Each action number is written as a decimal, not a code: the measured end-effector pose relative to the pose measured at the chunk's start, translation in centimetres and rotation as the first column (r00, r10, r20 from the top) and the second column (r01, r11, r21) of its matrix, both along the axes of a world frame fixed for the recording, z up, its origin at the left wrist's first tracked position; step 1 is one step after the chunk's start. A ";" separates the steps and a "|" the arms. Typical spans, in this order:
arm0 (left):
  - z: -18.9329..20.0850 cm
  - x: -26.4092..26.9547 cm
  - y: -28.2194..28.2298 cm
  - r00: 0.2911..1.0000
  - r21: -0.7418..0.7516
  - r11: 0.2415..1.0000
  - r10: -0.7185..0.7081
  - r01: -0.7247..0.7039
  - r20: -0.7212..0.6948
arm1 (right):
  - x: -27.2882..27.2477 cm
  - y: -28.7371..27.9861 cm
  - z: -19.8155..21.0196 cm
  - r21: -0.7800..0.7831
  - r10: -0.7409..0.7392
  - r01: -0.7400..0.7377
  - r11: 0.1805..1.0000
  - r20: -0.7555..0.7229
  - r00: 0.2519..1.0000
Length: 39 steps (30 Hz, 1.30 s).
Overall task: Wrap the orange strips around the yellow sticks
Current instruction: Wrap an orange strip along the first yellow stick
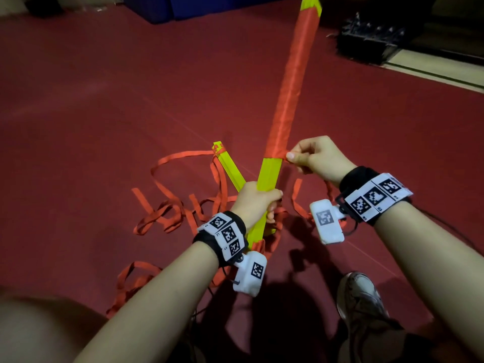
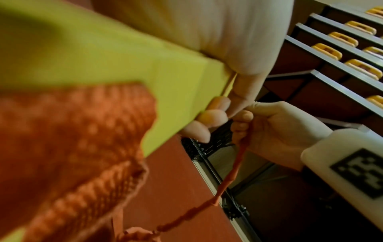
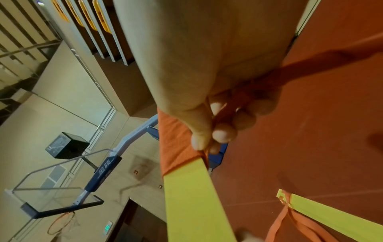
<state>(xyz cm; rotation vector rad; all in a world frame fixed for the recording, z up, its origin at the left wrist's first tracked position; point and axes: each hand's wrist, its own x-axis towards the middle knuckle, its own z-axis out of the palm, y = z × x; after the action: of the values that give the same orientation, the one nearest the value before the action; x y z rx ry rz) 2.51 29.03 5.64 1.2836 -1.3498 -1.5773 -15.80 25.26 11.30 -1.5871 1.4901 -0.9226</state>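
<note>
A long yellow stick (image 1: 269, 174) rises from the floor, its upper length wound in orange strip (image 1: 290, 82) with a yellow tip (image 1: 310, 5) showing. My left hand (image 1: 258, 199) grips its bare yellow lower part. My right hand (image 1: 296, 157) pinches the strip beside the stick, at the lower edge of the wrapping; the strip's free length (image 2: 232, 173) hangs down from that hand. A second yellow stick (image 1: 227, 163) leans left behind my left hand, an orange strip (image 1: 183, 154) tied near its top. In the right wrist view thumb and fingers (image 3: 223, 134) pinch the strip against the stick (image 3: 192, 196).
Loose orange strip (image 1: 167, 213) lies in loops on the dark red floor (image 1: 91, 113). My shoe (image 1: 364, 297) stands at lower right, a knee at lower left. A black crate (image 1: 366, 40) sits far right, blue mats (image 1: 167, 6) at the back.
</note>
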 end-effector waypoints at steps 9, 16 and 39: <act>0.6 1.1 -1.1 0.987 -0.143 0.985 0.116 -0.100 0.108 | -0.4 0.6 0.6 0.102 -0.013 -0.024 0.995 0.345 0.939; 0.2 1.0 -0.7 0.997 -0.111 0.991 0.079 -0.077 0.011 | 0.7 1.2 -0.1 0.076 0.044 -0.055 0.996 0.141 0.989; 2.0 0.6 1.1 0.965 -0.125 0.974 -0.208 0.189 -0.162 | 0.2 2.3 -3.7 0.032 -0.076 0.070 0.997 0.245 0.967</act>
<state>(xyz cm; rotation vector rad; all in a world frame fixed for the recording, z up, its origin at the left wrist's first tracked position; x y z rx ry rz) 3.10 30.12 7.69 0.9450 -1.4667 -1.6828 -15.58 27.58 7.58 -1.3533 1.3860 -1.0972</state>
